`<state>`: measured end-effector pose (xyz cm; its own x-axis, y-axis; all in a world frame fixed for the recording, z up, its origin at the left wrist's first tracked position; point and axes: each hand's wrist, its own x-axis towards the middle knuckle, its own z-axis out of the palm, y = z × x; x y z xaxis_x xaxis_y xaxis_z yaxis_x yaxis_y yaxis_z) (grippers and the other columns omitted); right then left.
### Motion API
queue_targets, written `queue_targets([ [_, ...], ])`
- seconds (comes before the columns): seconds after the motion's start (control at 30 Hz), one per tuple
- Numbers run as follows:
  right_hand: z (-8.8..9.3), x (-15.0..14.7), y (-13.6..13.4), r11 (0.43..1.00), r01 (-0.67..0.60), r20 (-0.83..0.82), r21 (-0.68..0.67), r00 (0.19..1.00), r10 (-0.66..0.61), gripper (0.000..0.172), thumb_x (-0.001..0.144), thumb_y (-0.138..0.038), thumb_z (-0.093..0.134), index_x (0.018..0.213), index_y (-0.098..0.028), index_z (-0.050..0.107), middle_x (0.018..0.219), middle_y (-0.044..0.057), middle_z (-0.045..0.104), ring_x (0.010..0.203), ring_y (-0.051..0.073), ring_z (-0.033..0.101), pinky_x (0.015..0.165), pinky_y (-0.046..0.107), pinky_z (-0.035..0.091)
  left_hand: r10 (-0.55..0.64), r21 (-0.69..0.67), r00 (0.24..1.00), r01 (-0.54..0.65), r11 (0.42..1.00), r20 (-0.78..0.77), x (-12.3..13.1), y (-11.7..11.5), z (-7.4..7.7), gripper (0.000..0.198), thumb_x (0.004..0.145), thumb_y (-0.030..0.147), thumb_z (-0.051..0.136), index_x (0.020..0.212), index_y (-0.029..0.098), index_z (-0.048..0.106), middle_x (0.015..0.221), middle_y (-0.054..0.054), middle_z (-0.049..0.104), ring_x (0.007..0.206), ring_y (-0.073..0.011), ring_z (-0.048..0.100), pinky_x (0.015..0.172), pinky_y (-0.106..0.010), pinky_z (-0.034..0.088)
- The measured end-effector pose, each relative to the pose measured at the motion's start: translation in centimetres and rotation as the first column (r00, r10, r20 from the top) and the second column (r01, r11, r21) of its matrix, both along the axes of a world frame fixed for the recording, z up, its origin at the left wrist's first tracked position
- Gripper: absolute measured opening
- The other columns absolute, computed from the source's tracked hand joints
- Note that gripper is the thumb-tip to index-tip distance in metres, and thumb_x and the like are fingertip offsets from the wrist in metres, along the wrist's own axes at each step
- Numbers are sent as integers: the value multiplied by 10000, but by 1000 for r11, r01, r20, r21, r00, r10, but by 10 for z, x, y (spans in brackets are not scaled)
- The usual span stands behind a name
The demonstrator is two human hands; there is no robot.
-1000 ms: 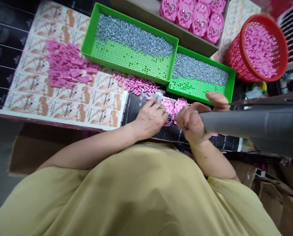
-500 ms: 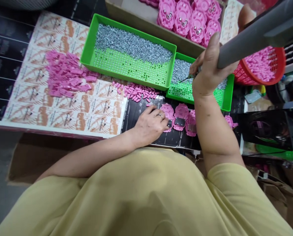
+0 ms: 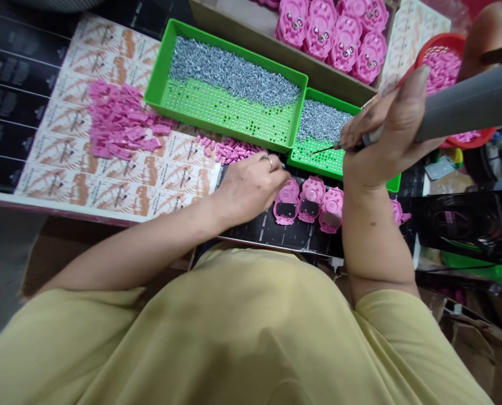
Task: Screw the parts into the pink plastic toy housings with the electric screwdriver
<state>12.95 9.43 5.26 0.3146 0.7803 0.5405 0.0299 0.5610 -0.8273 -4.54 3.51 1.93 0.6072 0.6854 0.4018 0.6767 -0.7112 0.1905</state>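
My right hand (image 3: 385, 129) is closed around a grey electric screwdriver (image 3: 465, 107). Its thin bit (image 3: 324, 149) points left, over the perforated floor of the smaller green tray (image 3: 318, 159) of screws. My left hand (image 3: 257, 183), with a ring on one finger, is curled at the near edge of a pile of tiny pink pieces (image 3: 234, 151). Its fingertips are hidden, so what they pinch cannot be seen. Just right of it, pink plastic casings (image 3: 287, 203) with dark rectangular panels lie in a row on the black surface. My right forearm covers part of that row.
A larger green tray (image 3: 229, 121) of screws sits further back, beside a heap of flat pink parts (image 3: 122, 121). Behind stands a cardboard box (image 3: 242, 28) with stacked pink casings. A red basket (image 3: 428, 45) of pink pieces is at right, above a black fan-like box (image 3: 457, 228).
My left hand has moved from beside the casings up to the tiny pink pieces. My right hand and the screwdriver have shifted right, bringing the bit into clear sight over the small tray.
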Motion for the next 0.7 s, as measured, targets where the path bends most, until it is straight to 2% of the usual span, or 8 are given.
queue_targets([
  [0.07, 8, -11, -8, 972, 148, -109, 183, 985, -130, 479, 776, -578, 681, 546, -247, 422, 399, -78, 368, 305, 77, 387, 314, 265, 259, 4, -15, 1000, -4, 1000, 8, 8, 21, -1, 268, 961, 274, 486, 913, 150, 719, 858, -61, 653, 868, -205, 615, 722, -326, 465],
  [0.1, 10, -15, -11, 958, 182, -129, 220, 979, -156, 479, 791, -559, 674, 538, -241, 420, 395, -79, 355, 295, 75, 375, 310, 261, 247, -4, -35, 1000, 4, 999, 26, 14, 32, -2, 268, 955, 306, 504, 906, 151, 717, 883, -65, 646, 919, -221, 608, 765, -347, 460],
  [0.23, 9, -15, -13, 967, 192, -38, 171, 981, -188, 511, 842, -588, 594, 533, -242, 381, 433, -65, 345, 329, 77, 393, 346, 269, 303, -50, -108, 994, 60, 992, 94, 41, 66, -10, 256, 895, 395, 620, 857, 155, 700, 913, -69, 625, 1079, -284, 543, 942, -435, 371],
  [0.37, 3, -1, -9, 954, 281, 5, 106, 959, -283, 531, 786, -726, 557, 531, -292, 388, 463, -44, 401, 379, 91, 382, 418, 349, 370, -91, -82, 994, 96, 992, 55, 61, 81, -23, 242, 892, 386, 615, 825, 168, 696, 865, -66, 626, 1071, -281, 527, 959, -438, 328],
  [0.47, 1, 11, -7, 959, 270, -9, 86, 963, -270, 539, 740, -774, 559, 528, -306, 394, 444, -52, 393, 365, 91, 358, 421, 367, 368, -91, -64, 996, 91, 994, 16, 66, 88, -29, 238, 898, 347, 585, 785, 174, 702, 833, -67, 636, 1032, -269, 533, 948, -443, 324],
  [0.6, 2, 23, -8, 971, 228, -74, 78, 972, -222, 550, 681, -766, 625, 499, -285, 432, 399, -59, 378, 302, 98, 375, 318, 338, 277, -101, -83, 994, 98, 992, -32, 66, 96, -26, 206, 879, 268, 576, 736, 201, 709, 834, -61, 676, 952, -250, 555, 919, -460, 337],
  [0.7, 3, 26, -14, 967, 232, -127, 100, 967, -219, 542, 694, -689, 681, 478, -249, 450, 381, -58, 376, 273, 94, 369, 283, 308, 262, -101, -106, 995, 101, 989, 5, 62, 96, -17, 216, 888, 254, 559, 741, 237, 717, 842, -52, 695, 929, -242, 567, 905, -461, 351],
])
